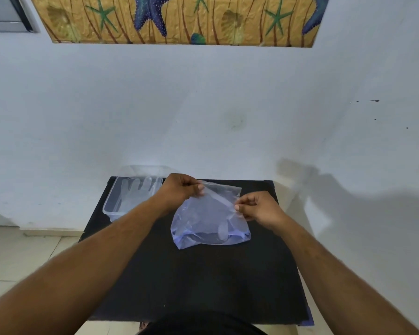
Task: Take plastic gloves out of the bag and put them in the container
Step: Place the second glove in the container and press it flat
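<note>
A clear bluish plastic bag (pixel 209 221) lies on the black table (pixel 194 281), its mouth towards the wall. My left hand (pixel 182 187) pinches the far left edge of the bag's mouth. My right hand (pixel 259 207) pinches the right edge of the mouth. Folded clear gloves (pixel 221 232) show faintly through the bag near its bottom. A clear rectangular container (pixel 131 197) stands at the table's back left, partly behind my left forearm, with clear gloves (pixel 140 187) lying inside it.
The table stands against a white wall (pixel 203 112). What looks like the container's clear lid (pixel 145 169) leans against the wall behind it. Tiled floor (pixel 22 250) lies to the left of the table. Bare black tabletop stretches from the bag to the front edge.
</note>
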